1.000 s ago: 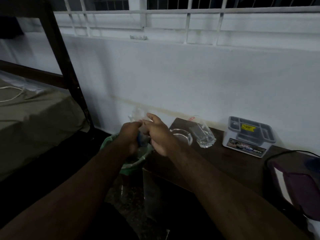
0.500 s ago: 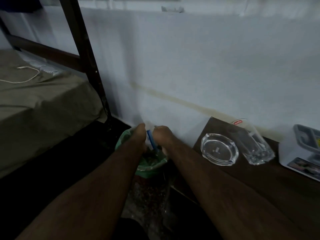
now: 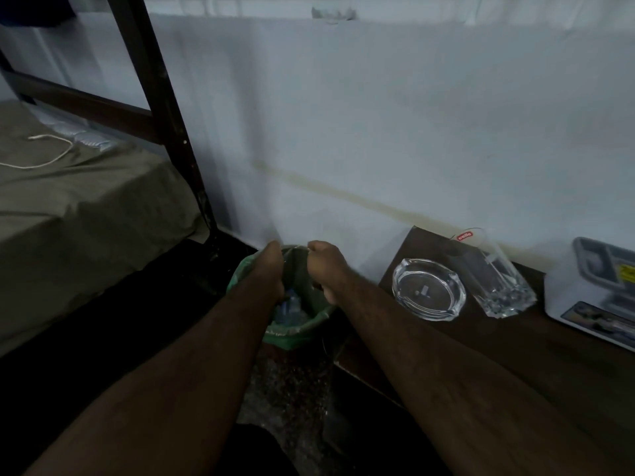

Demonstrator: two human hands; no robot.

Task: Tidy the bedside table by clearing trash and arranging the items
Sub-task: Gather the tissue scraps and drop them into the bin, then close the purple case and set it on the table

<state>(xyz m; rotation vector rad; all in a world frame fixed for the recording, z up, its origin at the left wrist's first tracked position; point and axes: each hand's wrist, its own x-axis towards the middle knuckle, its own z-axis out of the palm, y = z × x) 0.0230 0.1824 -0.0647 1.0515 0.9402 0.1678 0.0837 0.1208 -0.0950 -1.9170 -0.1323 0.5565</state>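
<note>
Currently both forearms reach forward and down over a small bin lined with a green bag (image 3: 252, 269), which stands on the floor between the bed and the bedside table (image 3: 515, 355). Left hand (image 3: 271, 269) sits at the bin's left rim, fingers curled down into the opening; whether they pinch anything cannot be told in the dim light. Right hand (image 3: 324, 266) sits at the right rim, fingers folded into a loose fist; it may be gripping the bag edge, but the contact is hidden.

Inside the bin: crumpled clear plastic trash with a blue part (image 3: 292, 309), lying below and between the two hands, just under the left fingertips. Touching or apart: cannot tell.

Table top, dark wood, against the white wall (image 3: 378, 132):
- clear glass ashtray (image 3: 429, 289), nearest the left edge of the table, flat on the surface.
- drinking glass (image 3: 494, 273) with a red label near its rim, just beside the ashtray on its right, standing upright.
- white boxed item with a printed picture on top (image 3: 598, 297), farther right, partly cut off by the frame edge.

Left of the bin: bed with an olive sheet (image 3: 86, 207), dark bed frame post (image 3: 165, 108), white cable (image 3: 51, 156) lying on the mattress.

Lighting is low; fine detail around the fingers is poor.
</note>
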